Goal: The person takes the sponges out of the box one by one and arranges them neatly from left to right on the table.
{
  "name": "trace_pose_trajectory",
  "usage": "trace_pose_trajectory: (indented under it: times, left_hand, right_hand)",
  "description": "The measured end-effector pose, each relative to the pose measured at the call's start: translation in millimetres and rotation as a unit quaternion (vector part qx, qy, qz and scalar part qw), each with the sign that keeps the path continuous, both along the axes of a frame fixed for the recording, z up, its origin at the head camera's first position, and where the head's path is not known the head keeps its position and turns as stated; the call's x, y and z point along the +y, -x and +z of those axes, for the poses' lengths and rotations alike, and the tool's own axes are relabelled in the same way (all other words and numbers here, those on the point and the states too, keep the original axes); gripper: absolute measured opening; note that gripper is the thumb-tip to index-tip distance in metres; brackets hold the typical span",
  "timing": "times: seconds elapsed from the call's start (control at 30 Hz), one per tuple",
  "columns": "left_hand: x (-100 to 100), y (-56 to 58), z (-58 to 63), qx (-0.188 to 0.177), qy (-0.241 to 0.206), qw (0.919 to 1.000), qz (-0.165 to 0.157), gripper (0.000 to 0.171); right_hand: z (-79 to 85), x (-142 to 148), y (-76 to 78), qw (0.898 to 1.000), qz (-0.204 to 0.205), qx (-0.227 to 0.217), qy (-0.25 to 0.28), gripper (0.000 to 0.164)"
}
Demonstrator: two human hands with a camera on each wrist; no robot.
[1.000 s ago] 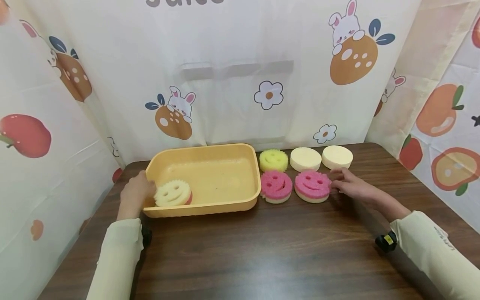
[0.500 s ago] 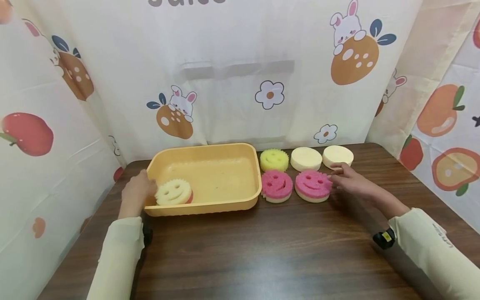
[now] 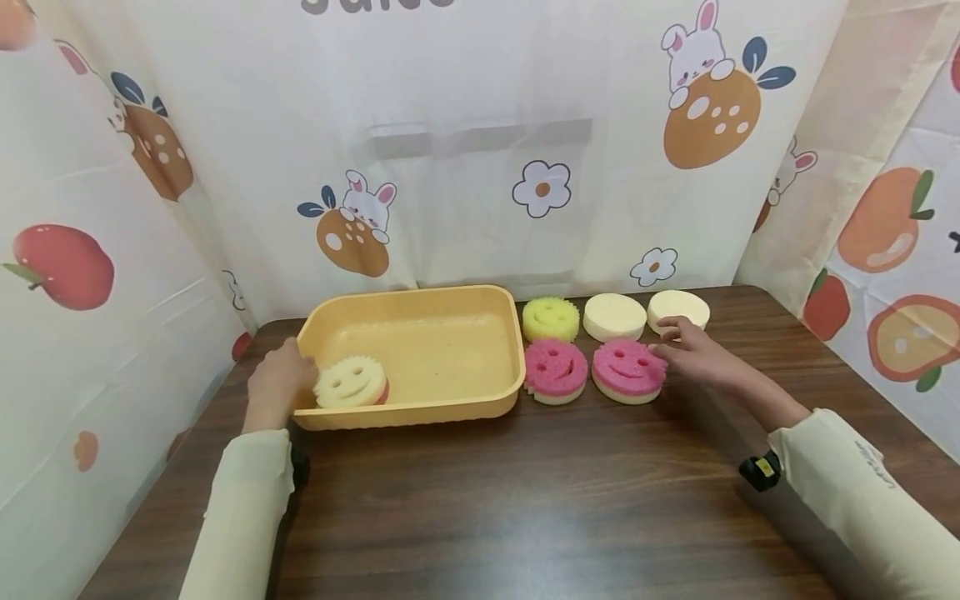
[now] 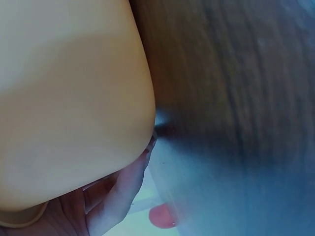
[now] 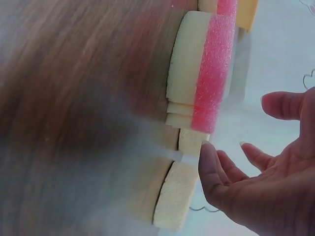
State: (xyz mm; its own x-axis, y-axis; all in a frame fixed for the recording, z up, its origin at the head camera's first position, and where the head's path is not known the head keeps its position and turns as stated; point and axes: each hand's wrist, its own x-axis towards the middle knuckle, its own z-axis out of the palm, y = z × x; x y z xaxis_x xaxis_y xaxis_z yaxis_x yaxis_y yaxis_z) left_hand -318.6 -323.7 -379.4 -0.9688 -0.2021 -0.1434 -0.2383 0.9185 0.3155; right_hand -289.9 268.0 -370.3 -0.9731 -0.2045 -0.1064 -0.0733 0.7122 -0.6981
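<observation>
My left hand (image 3: 279, 379) grips the left wall of a yellow plastic tray (image 3: 420, 415); in the left wrist view its fingers (image 4: 123, 194) lie along the tray's outside. A cream-topped smiley sponge (image 3: 351, 383) with a pink underside lies in the tray's front left corner. My right hand (image 3: 697, 357) is at the right edge of a pink smiley sponge (image 3: 628, 368) with a cream underside. The right wrist view shows that hand (image 5: 275, 189) with fingers loosely bent and spread, nothing between them, fingertips just short of the sponge (image 5: 214, 69).
Another pink smiley sponge (image 3: 555, 368) sits against the tray's right side. Behind the pink pair stand a yellow smiley sponge (image 3: 551, 319) and two plain cream discs (image 3: 615, 317). A printed curtain (image 3: 465, 208) closes off the back of the wooden table (image 3: 525, 500).
My right hand has shifted slightly up and left over the edge of the pink sponge. The left hand keeps its grip on the tray, and the sponges stay in place.
</observation>
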Motion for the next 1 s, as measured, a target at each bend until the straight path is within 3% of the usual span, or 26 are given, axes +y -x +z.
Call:
trace_pose_trajectory:
  times: [0.6,1.0]
  left_hand:
    - [-1.2,-0.9,0.7,-0.002,0.031,0.9995,0.009,0.055]
    - [2.0,-1.4,-0.6,0.009,0.037,0.9992,0.015,0.053]
  right_hand:
    - [19.8,-38.6,6.1,0.999,0.016,0.046,-0.004,0.067]
    - [31.1,-69.5,12.0,0.998,0.027,0.031,0.043,0.067]
